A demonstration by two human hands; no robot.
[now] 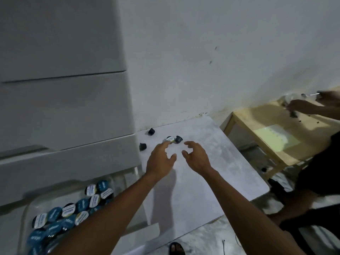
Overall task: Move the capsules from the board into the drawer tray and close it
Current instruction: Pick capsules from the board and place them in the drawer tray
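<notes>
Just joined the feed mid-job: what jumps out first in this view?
Both bare hands reach over the white board: the left hand fingertips touch a capsule with a printed lid, the right hand open beside it. Three more dark capsules lie near the board's far end, one against the lidded one. At lower left, the clear drawer tray stands open, already packed with blue and white capsules.

— Where do the capsules lie?
— Four on the board [193,181]: one capsule [151,131] at the back by the wall, one [142,146] at the left edge, a pair [174,139] touching each other between them and further right.
— And the hands?
— Left hand [160,159] just before the pair (a fingertip at it), right hand [196,156] beside it.
— The drawer tray [29,207]?
— Left of the board, nearer, holding many capsules [73,212].
</notes>
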